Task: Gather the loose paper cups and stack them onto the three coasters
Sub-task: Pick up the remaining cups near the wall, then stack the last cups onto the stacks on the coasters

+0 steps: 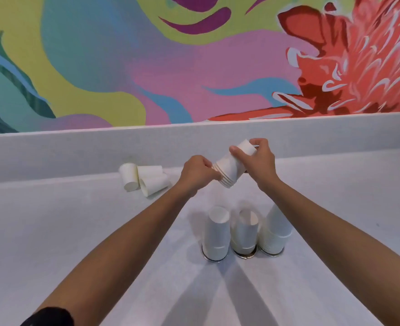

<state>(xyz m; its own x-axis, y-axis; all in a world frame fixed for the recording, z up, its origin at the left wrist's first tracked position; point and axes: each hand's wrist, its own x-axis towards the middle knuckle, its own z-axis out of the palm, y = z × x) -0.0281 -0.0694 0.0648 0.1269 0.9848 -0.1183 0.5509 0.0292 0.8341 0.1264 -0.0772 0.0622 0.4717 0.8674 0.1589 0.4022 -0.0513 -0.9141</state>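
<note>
Two hands are holding one nested bundle of paper cups (232,168) in the air above the white desk (76,231), tilted so that its rims are pointing down toward the left and its base up toward the right. The left hand (197,172) is gripping the rim end, its fingers (208,164) curling tightly against the stacked rims. The right hand (257,161) is wrapping round the base end, with the thumb lying across the side of the bundle and the other fingers bending over the top.

Three stacks are standing mouth down near the front of the desk, just beside one another in a row, each sitting on a round metal coaster. The left stack (216,234) is resting on the left coaster (214,259), the middle stack (244,234) on the middle coaster (244,256), and the right stack (275,229), showing the most rims, on the right coaster (272,254); the right forearm is partly covering it.

Three loose cups are lying on their sides in a cluster well to the left of the hands, touching one another against the low white ledge (53,151) at the back of the desk: one (129,176) at the left, one (149,171) behind, and one (154,184) in front. A bright painted wall (194,67) is rising behind the ledge. A black sleeve edge (50,316) is showing at the left arm near the bottom.
</note>
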